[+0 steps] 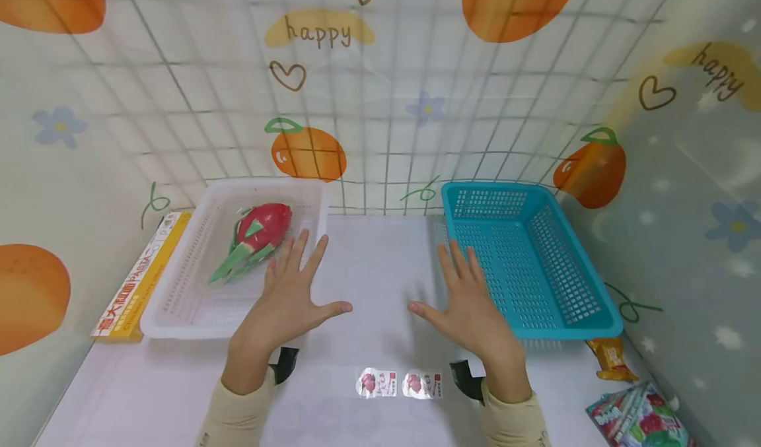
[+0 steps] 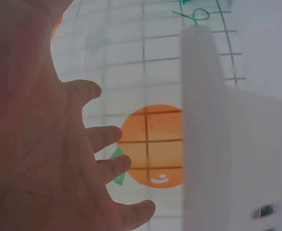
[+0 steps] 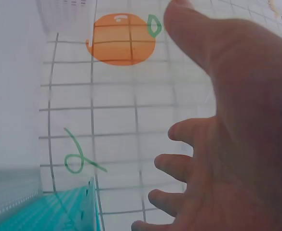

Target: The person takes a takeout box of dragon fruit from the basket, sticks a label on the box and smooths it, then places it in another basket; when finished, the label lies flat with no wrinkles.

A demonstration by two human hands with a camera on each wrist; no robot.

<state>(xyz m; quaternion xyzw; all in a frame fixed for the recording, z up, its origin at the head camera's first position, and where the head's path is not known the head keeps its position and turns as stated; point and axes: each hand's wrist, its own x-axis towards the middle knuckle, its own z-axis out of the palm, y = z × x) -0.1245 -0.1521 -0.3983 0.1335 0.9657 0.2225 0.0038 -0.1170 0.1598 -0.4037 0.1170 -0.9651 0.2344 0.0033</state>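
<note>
Both hands hover palm-down over the white table (image 1: 368,282) with fingers spread wide and holding nothing. The left hand (image 1: 289,295) has its fingertips over the near right corner of the white basket (image 1: 178,315), just short of the dragon fruit (image 1: 258,236); the right hand (image 1: 470,302) lies beside the left wall of the blue basket (image 1: 571,321), its fingers overlapping that edge in the head view. From the wrist cameras the left hand (image 2: 49,159) and the right hand (image 3: 237,144) each show splayed fingers against the tiled backdrop. The white basket holds one dragon fruit, red with green tips, lying toward its far right side; the blue basket shows only its mesh floor. The two baskets stand well apart, with a wide bare strip of table between them running back to the wall. A yellow box (image 1: 139,278) lies along the white basket's left side, touching it. Near the front edge, between the wrists, lie two small sachets (image 1: 399,384) side by side. An orange packet (image 1: 608,358) pokes out from under the blue basket's near right corner, and one colourful bag (image 1: 639,417) sits at the table's right front corner.
</note>
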